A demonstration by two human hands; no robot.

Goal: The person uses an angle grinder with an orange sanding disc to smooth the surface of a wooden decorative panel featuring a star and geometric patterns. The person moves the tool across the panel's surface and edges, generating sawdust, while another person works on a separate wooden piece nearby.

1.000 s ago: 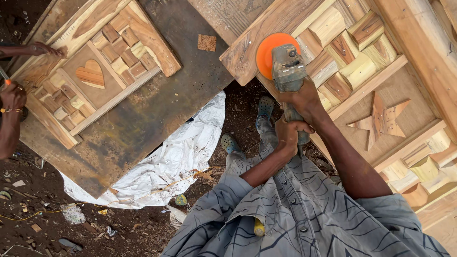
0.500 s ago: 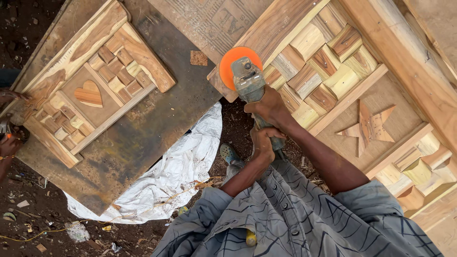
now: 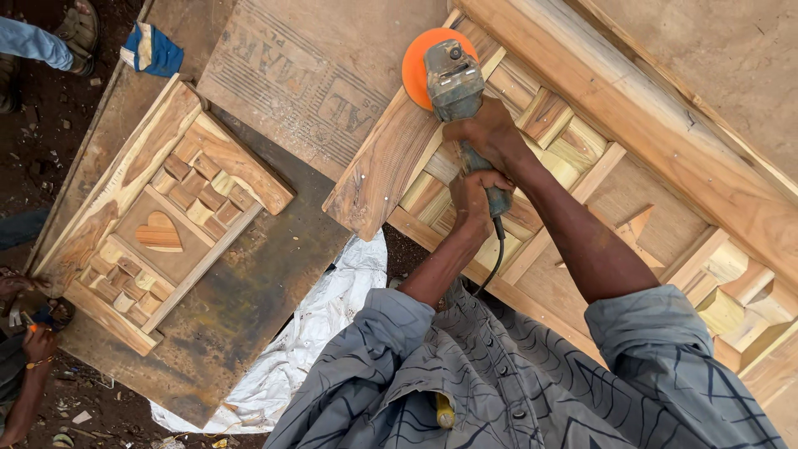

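Observation:
My right hand [image 3: 490, 133] grips the body of a grey-green angle grinder [image 3: 455, 83], just behind its head. My left hand [image 3: 470, 204] is closed around the grinder's rear handle, where a black cord [image 3: 497, 254] hangs down. The grinder's orange disc [image 3: 422, 56] rests flat on the side rail of a large wooden panel [image 3: 378, 170]. This panel has a field of small angled wood blocks [image 3: 544, 116] and a star shape [image 3: 636, 224], partly hidden by my right arm.
A smaller wooden panel with a heart inlay [image 3: 160, 233] lies to the left on a dark board [image 3: 249, 291]. A printed plywood sheet [image 3: 307, 79] is behind it and a white plastic sheet [image 3: 316, 333] below. Another person's hands [image 3: 33, 333] work at the left edge.
The grinder and both hands have moved from the panel's corner farther along its side rail. The view has shifted, so the heart panel now lies lower.

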